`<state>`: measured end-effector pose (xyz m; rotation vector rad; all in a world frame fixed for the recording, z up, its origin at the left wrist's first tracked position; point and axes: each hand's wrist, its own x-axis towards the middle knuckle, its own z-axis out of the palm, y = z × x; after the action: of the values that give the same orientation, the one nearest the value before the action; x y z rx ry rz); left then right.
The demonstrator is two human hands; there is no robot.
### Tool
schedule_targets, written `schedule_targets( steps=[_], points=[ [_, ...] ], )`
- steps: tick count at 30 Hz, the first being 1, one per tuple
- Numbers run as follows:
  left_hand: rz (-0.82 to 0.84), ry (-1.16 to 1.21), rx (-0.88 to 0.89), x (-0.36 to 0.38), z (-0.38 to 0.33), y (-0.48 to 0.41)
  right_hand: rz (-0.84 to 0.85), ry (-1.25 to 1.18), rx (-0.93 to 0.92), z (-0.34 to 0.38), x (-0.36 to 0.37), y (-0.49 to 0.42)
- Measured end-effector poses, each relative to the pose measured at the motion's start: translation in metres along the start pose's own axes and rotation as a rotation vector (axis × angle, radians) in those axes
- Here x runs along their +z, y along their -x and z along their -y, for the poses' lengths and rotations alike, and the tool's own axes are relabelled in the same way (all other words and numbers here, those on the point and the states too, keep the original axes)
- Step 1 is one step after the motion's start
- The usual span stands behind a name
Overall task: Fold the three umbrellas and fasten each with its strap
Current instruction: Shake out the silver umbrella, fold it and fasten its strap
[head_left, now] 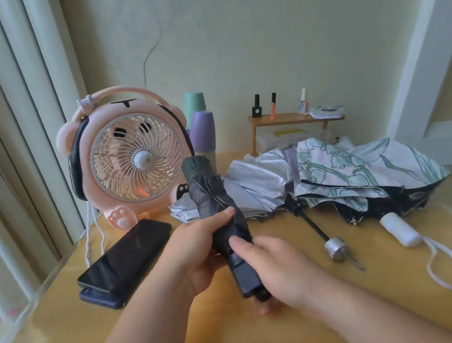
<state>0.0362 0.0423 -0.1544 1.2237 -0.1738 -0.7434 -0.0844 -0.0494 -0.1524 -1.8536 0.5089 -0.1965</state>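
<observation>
Nearest, over the bare front of the desk [278, 340], both hands hold the dark umbrella [211, 195] off the surface, its tip tilted up and away. The right hand [279, 269] is wrapped round the handle, thumb lying on top where the cloth ends. The left hand [199, 248] is clenched round the bunched cloth just above. That grip likely keeps the folds gathered tight so a strap can go round them. Whether its strap is already closed cannot be told here.

Just left of the hands, a phone [126, 254] lies on a dark blue slab at the desk's edge, out of the working space.

Further back and right, the silver umbrella [253, 178] and the flowered umbrella [348, 168] lie side by side with loose, spread cloth. Their handles point toward the person, which makes them easy to pick up next. Both look unfolded and unfastened, so the task seems about a third done at best.

At the back stand a pink fan [131, 157], two cups [201, 130] and a small shelf [291, 119] holding little bottles against the wall.
</observation>
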Motion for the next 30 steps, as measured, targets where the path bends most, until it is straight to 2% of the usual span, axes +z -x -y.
schedule_targets(
  steps=[2,4,5,7,10,13,16,18,21,23,26,30],
  points=[
    [-0.102,-0.083,0.051,-0.008,-0.006,-0.002,-0.151,0.398,-0.192,-0.001,-0.023,-0.009],
    [-0.181,-0.178,0.075,-0.013,-0.01,-0.001,-0.37,0.742,-0.26,-0.003,-0.052,-0.02],
    [-0.195,-0.211,0.074,-0.012,-0.011,0.001,-0.429,0.91,-0.205,-0.004,-0.065,-0.024],
    [-0.213,-0.27,0.056,-0.012,-0.009,0.001,-0.4,1.133,-0.01,-0.009,-0.084,-0.034],
    [-0.219,-0.339,0.033,-0.012,-0.006,0.0,-0.318,1.162,0.193,-0.022,-0.09,-0.042],
    [-0.203,-0.398,0.072,-0.012,-0.004,-0.002,-0.294,1.111,0.216,-0.03,-0.084,-0.047],
    [-0.226,-0.42,0.123,-0.012,-0.002,-0.006,-0.279,0.94,0.203,-0.032,-0.083,-0.052],
    [-0.256,-0.415,0.168,-0.012,-0.001,-0.007,-0.3,0.698,0.148,-0.034,-0.084,-0.055],
    [-0.301,-0.411,0.223,-0.013,-0.001,-0.007,-0.343,0.198,0.07,-0.029,-0.083,-0.048],
    [-0.328,-0.407,0.231,-0.012,-0.001,-0.007,-0.378,-0.001,0.013,-0.02,-0.084,-0.04],
    [-0.344,-0.435,0.234,-0.008,0.002,-0.007,-0.409,-0.165,-0.083,-0.006,-0.09,-0.028],
    [-0.35,-0.524,0.289,-0.002,0.009,-0.006,-0.402,-0.198,-0.223,0.012,-0.091,-0.013]
  ],
)
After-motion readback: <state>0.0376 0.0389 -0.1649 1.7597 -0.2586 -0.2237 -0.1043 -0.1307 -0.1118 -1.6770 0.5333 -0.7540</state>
